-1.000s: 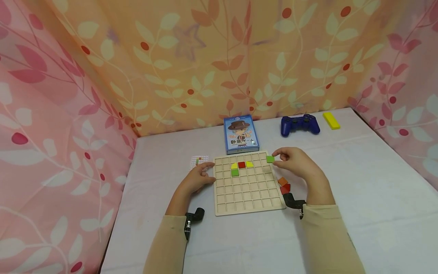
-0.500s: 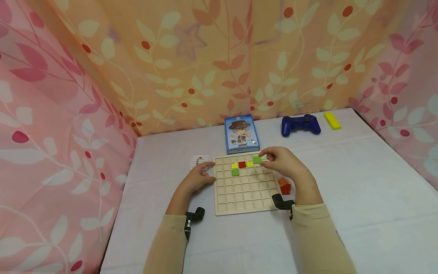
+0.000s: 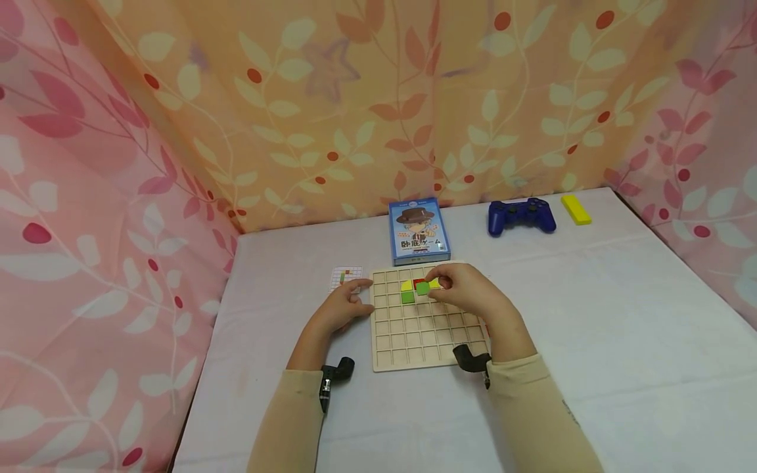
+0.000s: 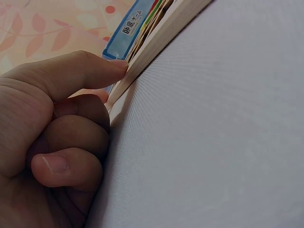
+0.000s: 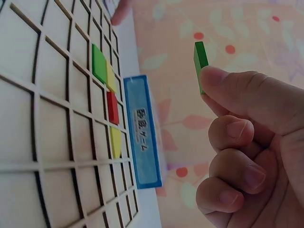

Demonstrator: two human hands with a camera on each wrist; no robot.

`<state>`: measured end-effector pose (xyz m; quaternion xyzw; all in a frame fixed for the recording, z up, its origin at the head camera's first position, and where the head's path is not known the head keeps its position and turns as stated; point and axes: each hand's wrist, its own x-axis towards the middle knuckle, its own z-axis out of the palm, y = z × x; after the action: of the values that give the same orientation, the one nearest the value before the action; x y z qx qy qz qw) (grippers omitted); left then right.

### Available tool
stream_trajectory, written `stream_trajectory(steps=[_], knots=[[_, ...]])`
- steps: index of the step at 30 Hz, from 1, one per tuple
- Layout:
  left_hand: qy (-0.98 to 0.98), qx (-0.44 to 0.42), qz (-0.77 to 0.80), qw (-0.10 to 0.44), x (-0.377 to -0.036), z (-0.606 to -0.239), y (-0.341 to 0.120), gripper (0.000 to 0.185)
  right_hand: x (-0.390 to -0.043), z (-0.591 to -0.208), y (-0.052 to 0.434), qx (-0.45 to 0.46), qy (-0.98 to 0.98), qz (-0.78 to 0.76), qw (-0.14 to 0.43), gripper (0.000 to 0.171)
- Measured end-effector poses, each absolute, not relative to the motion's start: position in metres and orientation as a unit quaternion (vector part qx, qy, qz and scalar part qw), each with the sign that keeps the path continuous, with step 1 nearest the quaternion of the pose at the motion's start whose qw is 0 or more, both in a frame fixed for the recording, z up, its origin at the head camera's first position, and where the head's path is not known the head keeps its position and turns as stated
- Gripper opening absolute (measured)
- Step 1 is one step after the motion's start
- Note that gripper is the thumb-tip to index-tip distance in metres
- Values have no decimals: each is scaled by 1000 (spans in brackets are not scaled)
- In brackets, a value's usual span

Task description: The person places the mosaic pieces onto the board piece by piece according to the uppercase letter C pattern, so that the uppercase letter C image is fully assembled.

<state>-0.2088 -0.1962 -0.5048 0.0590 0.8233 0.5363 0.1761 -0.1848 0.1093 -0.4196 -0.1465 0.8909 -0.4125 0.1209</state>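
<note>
On our table [image 3: 278,269], our half-spread left hand [image 3: 340,311] seemingly steadies the gridded board [image 3: 411,340], our right hand [image 3: 470,288] pinching a green tile [image 3: 422,288].

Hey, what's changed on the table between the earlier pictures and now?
The right hand moved left across the grid board, carrying the pinched green tile from the right edge to a spot partly covering the red tile in the head view. Nothing was let go. The left hand stayed at the board's left edge; the box and blue controller stayed put.
</note>
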Motion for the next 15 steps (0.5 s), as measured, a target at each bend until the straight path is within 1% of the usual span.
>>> stream_trajectory(steps=[5, 9, 15], knots=[[823, 59, 536, 178, -210, -504, -196, 66, -184, -427, 98, -180, 896, -389, 112, 22], [823, 60, 536, 180, -209, -504, -196, 66, -182, -433, 91, -182, 894, -391, 122, 25], [822, 65, 536, 182, -210, -505, -197, 66, -182, -446, 84, -201, 904, -357, 119, 19]])
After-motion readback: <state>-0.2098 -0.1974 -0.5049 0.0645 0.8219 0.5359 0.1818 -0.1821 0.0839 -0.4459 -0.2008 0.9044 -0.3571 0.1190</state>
